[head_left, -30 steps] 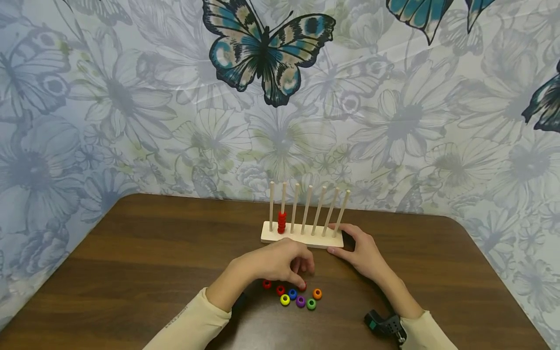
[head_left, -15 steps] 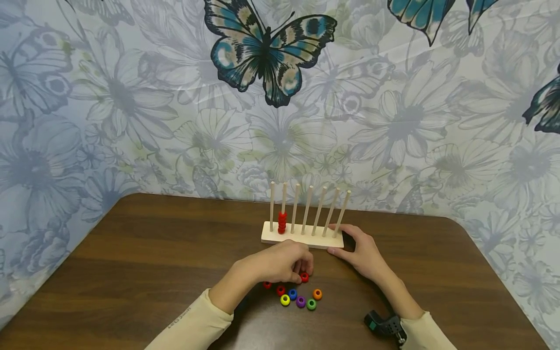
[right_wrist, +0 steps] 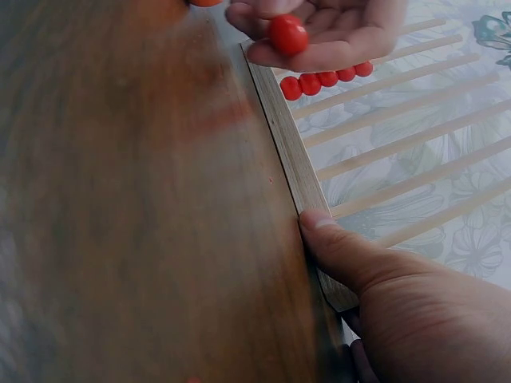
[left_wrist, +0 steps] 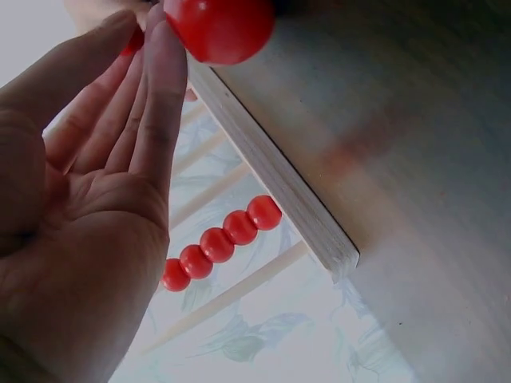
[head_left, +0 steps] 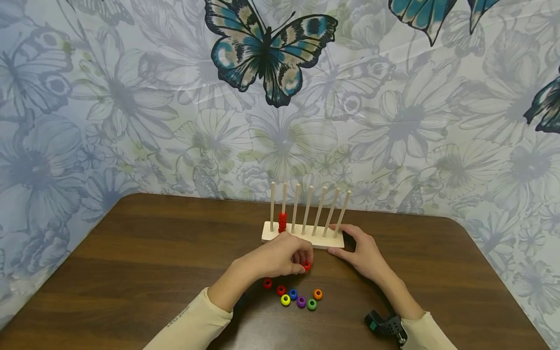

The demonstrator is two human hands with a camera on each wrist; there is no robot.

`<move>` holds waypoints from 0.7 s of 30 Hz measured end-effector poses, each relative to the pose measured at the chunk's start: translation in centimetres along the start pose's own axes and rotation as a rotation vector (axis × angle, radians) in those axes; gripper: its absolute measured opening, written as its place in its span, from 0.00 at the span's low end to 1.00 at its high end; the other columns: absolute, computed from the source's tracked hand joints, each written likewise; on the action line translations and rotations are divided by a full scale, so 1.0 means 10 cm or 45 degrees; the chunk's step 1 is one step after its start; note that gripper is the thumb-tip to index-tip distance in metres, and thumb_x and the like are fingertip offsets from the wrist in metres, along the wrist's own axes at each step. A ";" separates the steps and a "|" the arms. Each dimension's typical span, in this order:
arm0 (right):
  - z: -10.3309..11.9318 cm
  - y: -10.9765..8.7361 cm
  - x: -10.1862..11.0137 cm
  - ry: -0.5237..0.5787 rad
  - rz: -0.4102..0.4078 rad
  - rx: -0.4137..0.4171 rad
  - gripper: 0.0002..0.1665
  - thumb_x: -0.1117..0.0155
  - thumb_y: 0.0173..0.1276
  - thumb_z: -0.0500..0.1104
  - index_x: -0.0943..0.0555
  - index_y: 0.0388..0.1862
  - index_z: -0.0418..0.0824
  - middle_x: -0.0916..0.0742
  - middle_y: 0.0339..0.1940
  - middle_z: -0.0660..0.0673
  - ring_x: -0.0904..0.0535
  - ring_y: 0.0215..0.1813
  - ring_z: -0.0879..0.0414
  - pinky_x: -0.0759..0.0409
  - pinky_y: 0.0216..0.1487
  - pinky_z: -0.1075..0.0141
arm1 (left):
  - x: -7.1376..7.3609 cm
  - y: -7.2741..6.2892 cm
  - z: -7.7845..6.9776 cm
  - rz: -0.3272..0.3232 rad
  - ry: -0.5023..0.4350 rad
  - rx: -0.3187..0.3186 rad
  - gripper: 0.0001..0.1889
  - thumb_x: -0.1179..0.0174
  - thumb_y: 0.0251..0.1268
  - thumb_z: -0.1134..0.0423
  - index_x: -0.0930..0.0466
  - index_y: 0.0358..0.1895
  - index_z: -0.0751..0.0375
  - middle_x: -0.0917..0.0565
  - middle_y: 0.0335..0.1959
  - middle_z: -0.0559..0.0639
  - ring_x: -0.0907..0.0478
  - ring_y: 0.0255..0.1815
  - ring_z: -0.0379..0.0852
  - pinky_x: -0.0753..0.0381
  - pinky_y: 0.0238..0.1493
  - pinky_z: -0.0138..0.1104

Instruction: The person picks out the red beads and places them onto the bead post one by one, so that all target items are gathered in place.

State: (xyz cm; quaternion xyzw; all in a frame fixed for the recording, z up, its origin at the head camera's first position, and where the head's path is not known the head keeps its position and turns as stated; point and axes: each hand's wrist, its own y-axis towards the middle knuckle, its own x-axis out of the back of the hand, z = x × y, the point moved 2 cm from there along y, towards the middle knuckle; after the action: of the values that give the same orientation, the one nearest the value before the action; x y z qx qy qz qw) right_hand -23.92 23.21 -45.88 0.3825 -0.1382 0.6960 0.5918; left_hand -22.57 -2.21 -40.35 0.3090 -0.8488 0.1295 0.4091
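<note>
A red bead (head_left: 307, 266) is pinched between the thumb and fingers of my left hand (head_left: 282, 256), in front of the wooden peg stand (head_left: 321, 239). The right wrist view shows the same red bead (right_wrist: 288, 34) at those fingertips. My right hand (head_left: 362, 250) grips the right end of the stand's base, thumb (right_wrist: 335, 243) along its front edge and fingers behind. Several red beads (head_left: 282, 221) are stacked on the second peg from the left; the other pegs carry none.
On the brown table (head_left: 153, 257), nearer than the stand, lie two red beads (head_left: 268, 283), a blue bead (head_left: 293, 294), a yellow bead (head_left: 285, 300), a purple bead (head_left: 301, 302), a green bead (head_left: 311, 305) and an orange bead (head_left: 318, 294). A butterfly-patterned wall covering (head_left: 372, 121) stands behind.
The left hand has taken hold of a red bead from the table and moved it up toward the stand. My right hand has stayed in place on the base.
</note>
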 end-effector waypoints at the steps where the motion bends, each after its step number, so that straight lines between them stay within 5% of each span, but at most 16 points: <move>1: 0.00 0.00 0.00 0.000 -0.001 0.000 0.35 0.20 0.65 0.53 0.19 0.69 0.50 0.16 0.68 0.46 0.25 0.74 0.40 0.30 0.73 0.37 | 0.01 0.00 0.00 -0.019 -0.003 -0.005 0.08 0.27 0.64 0.71 0.15 0.38 0.54 0.15 0.29 0.39 0.20 0.30 0.31 0.19 0.37 0.26; 12: 0.00 0.00 0.01 -0.011 -0.019 0.009 0.34 0.19 0.64 0.52 0.18 0.68 0.51 0.15 0.67 0.46 0.24 0.74 0.41 0.29 0.73 0.38 | 0.21 -0.02 -0.05 -0.276 -0.095 -0.081 0.08 0.26 0.63 0.71 0.14 0.41 0.55 0.13 0.31 0.42 0.19 0.29 0.31 0.15 0.36 0.27; 21: 0.00 -0.01 0.00 -0.019 -0.005 -0.004 0.35 0.20 0.64 0.53 0.19 0.69 0.51 0.16 0.69 0.45 0.25 0.75 0.39 0.31 0.73 0.36 | 0.58 -0.18 -0.05 -0.651 -0.167 -0.028 0.10 0.26 0.63 0.70 0.12 0.44 0.54 0.12 0.30 0.44 0.16 0.25 0.39 0.15 0.29 0.33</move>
State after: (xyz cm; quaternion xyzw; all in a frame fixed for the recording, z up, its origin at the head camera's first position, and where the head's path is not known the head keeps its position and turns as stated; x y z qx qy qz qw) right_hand -23.87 23.22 -45.88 0.3868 -0.1430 0.6917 0.5928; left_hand -23.88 -5.75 -35.59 0.5166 -0.7692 -0.0074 0.3761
